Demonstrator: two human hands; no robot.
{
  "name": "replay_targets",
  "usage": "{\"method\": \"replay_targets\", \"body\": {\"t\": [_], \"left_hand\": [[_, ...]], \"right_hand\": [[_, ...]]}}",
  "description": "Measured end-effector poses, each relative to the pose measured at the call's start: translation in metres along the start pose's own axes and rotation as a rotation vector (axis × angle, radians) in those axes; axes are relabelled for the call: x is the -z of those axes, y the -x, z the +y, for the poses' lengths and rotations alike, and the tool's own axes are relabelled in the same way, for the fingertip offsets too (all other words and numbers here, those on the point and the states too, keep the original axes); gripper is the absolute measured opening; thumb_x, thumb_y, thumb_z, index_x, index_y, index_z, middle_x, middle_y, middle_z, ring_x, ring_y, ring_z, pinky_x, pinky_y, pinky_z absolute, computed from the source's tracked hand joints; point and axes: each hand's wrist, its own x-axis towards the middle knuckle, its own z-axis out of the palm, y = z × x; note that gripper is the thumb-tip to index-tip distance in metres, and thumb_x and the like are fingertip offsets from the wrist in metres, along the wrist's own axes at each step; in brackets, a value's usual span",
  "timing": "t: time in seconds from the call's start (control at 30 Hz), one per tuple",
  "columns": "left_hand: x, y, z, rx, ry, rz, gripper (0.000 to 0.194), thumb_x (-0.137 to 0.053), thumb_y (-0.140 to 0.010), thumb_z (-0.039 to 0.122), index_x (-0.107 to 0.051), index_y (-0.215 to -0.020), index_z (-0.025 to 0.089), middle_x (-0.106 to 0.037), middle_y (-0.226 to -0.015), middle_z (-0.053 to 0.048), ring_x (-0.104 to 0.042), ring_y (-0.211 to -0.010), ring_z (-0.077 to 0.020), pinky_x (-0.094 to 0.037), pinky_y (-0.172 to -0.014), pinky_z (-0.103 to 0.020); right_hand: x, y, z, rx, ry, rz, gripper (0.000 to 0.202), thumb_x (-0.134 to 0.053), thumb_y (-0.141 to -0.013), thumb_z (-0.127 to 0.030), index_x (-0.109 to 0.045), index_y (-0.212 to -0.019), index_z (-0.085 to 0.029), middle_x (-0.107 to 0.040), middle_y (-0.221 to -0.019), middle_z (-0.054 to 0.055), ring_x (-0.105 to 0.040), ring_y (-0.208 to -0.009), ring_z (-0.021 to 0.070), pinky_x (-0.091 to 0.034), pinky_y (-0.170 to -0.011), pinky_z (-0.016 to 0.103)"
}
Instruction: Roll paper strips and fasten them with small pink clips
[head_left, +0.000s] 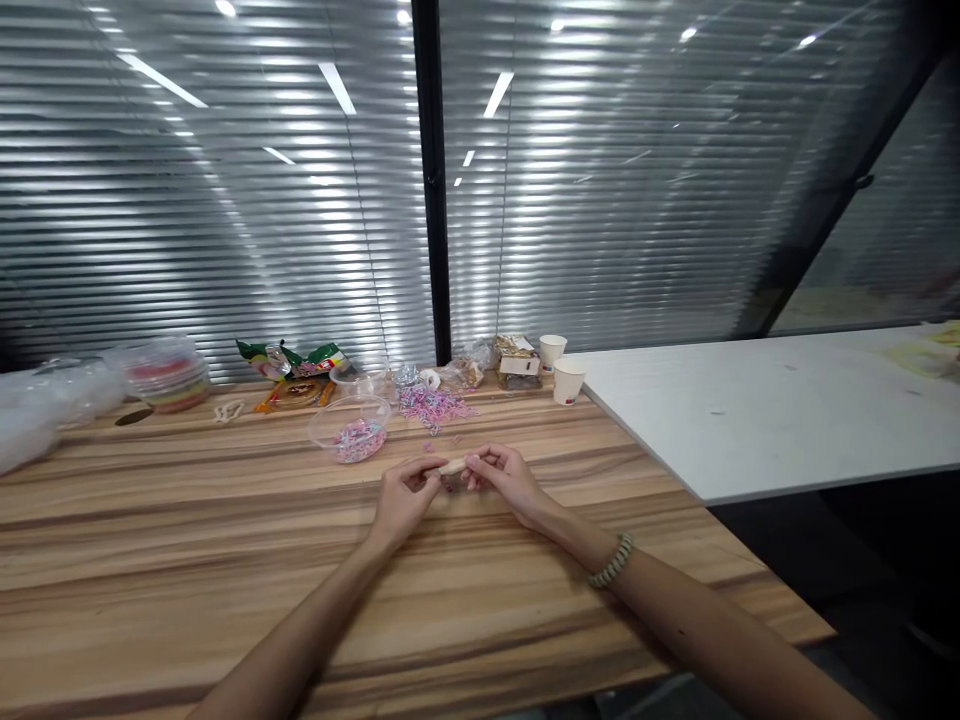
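Both hands meet above the wooden table, in front of the bowl and beads. My left hand pinches the left end of a small, pale, elongated piece, whose kind I cannot make out. The piece's right end is between the thumb and fingers of my right hand. A few tiny dark bits show just under the piece, between the hands. Beyond my left hand stands a clear plastic bowl with pink, white and blue beads in it. A loose heap of similar beads lies behind the hands.
Two paper cups and a small box stand at the back right. Snack packets, stacked lidded tubs and clear plastic bags line the back left. A white table adjoins on the right; window blinds rise behind.
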Motion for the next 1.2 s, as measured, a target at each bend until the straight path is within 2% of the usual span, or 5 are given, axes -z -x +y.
{"method": "replay_targets", "body": {"t": [0.2,0.43,0.77,1.0,1.2], "left_hand": [[0.000,-0.001,-0.005,-0.022,0.107,-0.035,0.025,-0.058,-0.068,0.028,-0.062,-0.086,0.010,-0.063,-0.086,-0.009,-0.059,-0.077,-0.0157,-0.047,-0.070,-0.026],[-0.002,-0.003,-0.015,-0.036,0.109,-0.048,0.028,-0.063,-0.064,0.031,-0.058,-0.083,0.010,-0.060,-0.084,-0.009,-0.057,-0.077,-0.0149,-0.047,-0.072,-0.026],[-0.003,-0.002,-0.007,-0.067,0.086,-0.064,0.024,-0.062,-0.064,0.029,-0.053,-0.076,0.011,-0.055,-0.077,-0.006,-0.053,-0.074,-0.0123,-0.045,-0.071,-0.024],[-0.002,-0.001,-0.006,-0.122,0.035,-0.151,0.019,-0.057,-0.069,0.028,-0.051,-0.075,0.011,-0.052,-0.076,-0.004,-0.050,-0.073,-0.0105,-0.042,-0.069,-0.021],[-0.001,-0.001,-0.006,-0.158,-0.027,-0.193,0.019,-0.054,-0.070,0.030,-0.049,-0.071,0.012,-0.050,-0.072,-0.003,-0.047,-0.069,-0.0099,-0.040,-0.066,-0.020]], "right_hand": [[0.002,-0.002,-0.001,-0.034,-0.039,0.060,0.062,-0.046,-0.057,-0.056,-0.042,-0.100,-0.012,-0.054,-0.096,0.007,-0.048,-0.059,-0.0072,-0.041,-0.060,0.007],[0.002,-0.003,0.001,-0.020,-0.075,0.025,0.066,-0.048,-0.056,-0.056,-0.040,-0.104,-0.011,-0.055,-0.093,0.008,-0.049,-0.061,-0.0069,-0.040,-0.059,0.005],[0.000,-0.001,0.001,-0.021,-0.104,-0.001,0.066,-0.049,-0.056,-0.054,-0.040,-0.104,-0.011,-0.056,-0.088,0.007,-0.049,-0.062,-0.0065,-0.040,-0.060,0.005],[-0.003,0.000,-0.003,-0.036,-0.064,0.026,0.061,-0.049,-0.057,-0.054,-0.041,-0.101,-0.013,-0.056,-0.086,0.004,-0.049,-0.061,-0.0062,-0.039,-0.059,0.006],[-0.004,0.001,-0.002,-0.020,-0.074,-0.001,0.063,-0.050,-0.055,-0.054,-0.041,-0.100,-0.011,-0.056,-0.083,0.004,-0.048,-0.061,-0.0069,-0.039,-0.059,0.005]]}}
